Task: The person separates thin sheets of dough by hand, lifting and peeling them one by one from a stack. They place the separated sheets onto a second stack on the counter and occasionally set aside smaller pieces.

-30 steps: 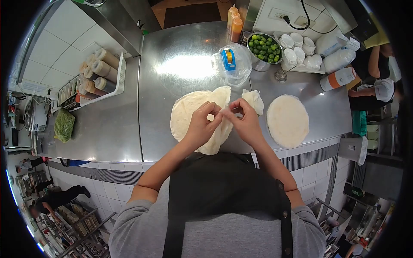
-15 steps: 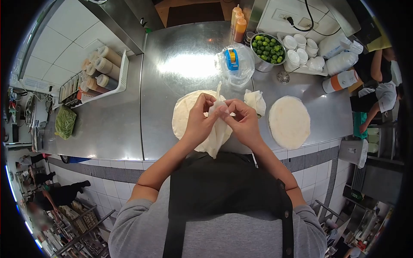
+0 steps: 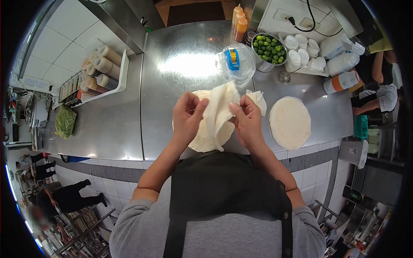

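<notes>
Between my two hands, a thin pale dough wrapper (image 3: 222,109) is held up, hanging in loose folds. My left hand (image 3: 185,115) is closed, thumb against fingers, at the wrapper's left edge. My right hand (image 3: 248,119) pinches its right side between thumb and fingers. Directly below lies a round pile of similar wrappers (image 3: 198,142) on the steel counter, partly hidden by the raised sheet and my left hand. A folded pale piece (image 3: 258,101) sits just past my right hand. Farther right rests a round stack of wrappers (image 3: 290,123).
Beyond my hands, a blue tape dispenser (image 3: 232,59) lies on clear plastic (image 3: 243,77). A metal bowl of small green citrus (image 3: 269,49), squeeze bottles (image 3: 241,29) and white cups (image 3: 294,58) stand at back right. A bottle rack (image 3: 124,77) and green bag (image 3: 65,122) are left.
My hands have moved apart, and the wrapper bunched between them is now spread and lifted. A person at far right has shifted an arm; another at lower left has moved.
</notes>
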`<state>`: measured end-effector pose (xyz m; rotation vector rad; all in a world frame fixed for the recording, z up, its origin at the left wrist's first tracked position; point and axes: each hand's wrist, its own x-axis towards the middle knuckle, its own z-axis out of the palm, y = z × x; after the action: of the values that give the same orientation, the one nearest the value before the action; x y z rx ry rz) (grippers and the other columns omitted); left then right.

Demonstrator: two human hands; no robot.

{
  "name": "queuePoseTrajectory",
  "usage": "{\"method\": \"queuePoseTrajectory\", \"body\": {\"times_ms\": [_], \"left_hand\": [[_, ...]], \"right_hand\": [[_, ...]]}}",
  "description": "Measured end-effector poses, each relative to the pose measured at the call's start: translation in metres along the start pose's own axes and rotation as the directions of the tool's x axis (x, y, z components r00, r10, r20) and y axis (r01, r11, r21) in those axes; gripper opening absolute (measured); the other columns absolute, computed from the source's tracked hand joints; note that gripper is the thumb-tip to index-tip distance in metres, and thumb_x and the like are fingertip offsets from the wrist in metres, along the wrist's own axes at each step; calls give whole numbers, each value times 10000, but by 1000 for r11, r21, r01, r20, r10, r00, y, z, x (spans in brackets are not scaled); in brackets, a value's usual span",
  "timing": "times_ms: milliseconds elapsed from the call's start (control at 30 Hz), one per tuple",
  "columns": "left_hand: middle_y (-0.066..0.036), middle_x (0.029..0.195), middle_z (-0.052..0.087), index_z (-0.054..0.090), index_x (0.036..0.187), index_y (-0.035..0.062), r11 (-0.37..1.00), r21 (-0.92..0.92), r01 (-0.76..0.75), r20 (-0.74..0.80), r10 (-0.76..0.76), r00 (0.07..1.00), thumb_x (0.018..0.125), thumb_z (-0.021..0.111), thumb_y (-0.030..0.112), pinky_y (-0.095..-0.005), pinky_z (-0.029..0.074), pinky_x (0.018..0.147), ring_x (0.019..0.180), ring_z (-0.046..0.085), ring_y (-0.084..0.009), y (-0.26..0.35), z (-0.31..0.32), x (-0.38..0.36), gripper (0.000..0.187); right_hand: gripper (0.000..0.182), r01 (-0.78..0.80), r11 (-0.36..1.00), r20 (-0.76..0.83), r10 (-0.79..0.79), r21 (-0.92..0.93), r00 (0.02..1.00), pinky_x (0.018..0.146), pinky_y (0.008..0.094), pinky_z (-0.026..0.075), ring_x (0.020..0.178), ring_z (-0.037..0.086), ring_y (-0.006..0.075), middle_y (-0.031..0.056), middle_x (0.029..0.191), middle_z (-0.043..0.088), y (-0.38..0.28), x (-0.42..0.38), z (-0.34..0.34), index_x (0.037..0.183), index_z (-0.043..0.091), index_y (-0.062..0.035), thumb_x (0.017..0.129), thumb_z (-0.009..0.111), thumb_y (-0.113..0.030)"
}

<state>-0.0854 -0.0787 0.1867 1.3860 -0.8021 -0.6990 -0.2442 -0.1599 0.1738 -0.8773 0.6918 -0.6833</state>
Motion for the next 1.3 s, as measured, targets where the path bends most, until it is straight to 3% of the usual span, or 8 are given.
{"method": "queuePoseTrajectory", "body": {"times_ms": [233, 300, 500, 567, 667, 800, 1233, 1300], "left_hand": [[-125, 947, 705, 621, 991, -43, 921, 215, -324, 543, 163, 824, 941, 701, 188, -229, 468, 504, 669, 659, -104, 36, -40, -22, 249], [-135, 984, 714, 639, 1050, -55, 944, 185, 275, 253, -316, 914, 935, 697, 144, -264, 552, 650, 782, 698, -156, 26, -15, -16, 237], [-123, 1056, 713, 646, 1129, -62, 856, -423, 296, 158, -252, 955, 890, 717, 23, -306, 536, 889, 979, 676, -167, -32, -7, 10, 264], [-121, 1058, 714, 645, 1136, -60, 850, -428, 307, 159, -263, 951, 879, 715, -4, -307, 548, 862, 952, 684, -169, -40, -12, 16, 272], [-114, 1049, 719, 658, 1129, -51, 884, -353, 307, 198, -251, 948, 857, 732, -16, -302, 558, 841, 937, 688, -157, -29, -13, 19, 283], [-96, 1017, 727, 679, 1124, -38, 929, -238, 283, 246, -224, 943, 823, 772, 5, -289, 556, 836, 941, 686, -137, -12, -4, 15, 318], [-6, 801, 595, 740, 1135, 45, 980, 187, 66, 292, -119, 949, 760, 715, -21, -245, 466, 715, 740, 538, -84, -25, -14, 6, 382], [-5, 762, 552, 743, 1141, 59, 962, 273, 30, 208, -89, 974, 733, 691, -25, -246, 448, 690, 704, 504, -87, -20, -9, 6, 420]], "right_hand": [[302, 191, 888, -29, -197, 420, 980, 1019, 359, 502, 1104, 645, 199, 137, 1208, 652, -9, -1, 20, 1241, 566, 46, 950, 584, -30], [309, 144, 884, 14, -168, 445, 986, 1024, 355, 492, 1123, 638, 203, 141, 1237, 644, -1, -4, 16, 1249, 563, 47, 950, 582, -29], [297, -55, 959, 127, 94, -279, 987, 990, 334, 480, 1124, 636, 198, 125, 1268, 644, 16, -15, -5, 1207, 627, 15, 921, 657, -59], [135, 252, 850, 649, 132, -463, 749, 837, 273, 495, 989, 640, 132, 75, 1046, 702, -9, -14, -25, 923, 688, -8, 893, 721, -135], [144, -40, 927, 735, 322, -373, 597, 825, 278, 500, 975, 634, 131, 53, 1061, 682, -62, -25, -20, 890, 680, -32, 851, 768, -140], [348, 219, 896, 321, -92, -387, 943, 802, 302, 517, 900, 626, 154, 42, 1014, 620, -59, -8, -3, 985, 615, -11, 803, 831, -214], [334, 113, 673, 173, 23, -731, 985, 692, 380, 476, 725, 592, 238, 120, 791, 564, -13, 38, -8, 746, 626, 51, 791, 792, -235], [247, 310, 443, 190, -295, -841, 937, 681, 394, 485, 767, 628, 251, 129, 828, 595, -8, 36, -8, 774, 614, 59, 806, 750, -144]]}}
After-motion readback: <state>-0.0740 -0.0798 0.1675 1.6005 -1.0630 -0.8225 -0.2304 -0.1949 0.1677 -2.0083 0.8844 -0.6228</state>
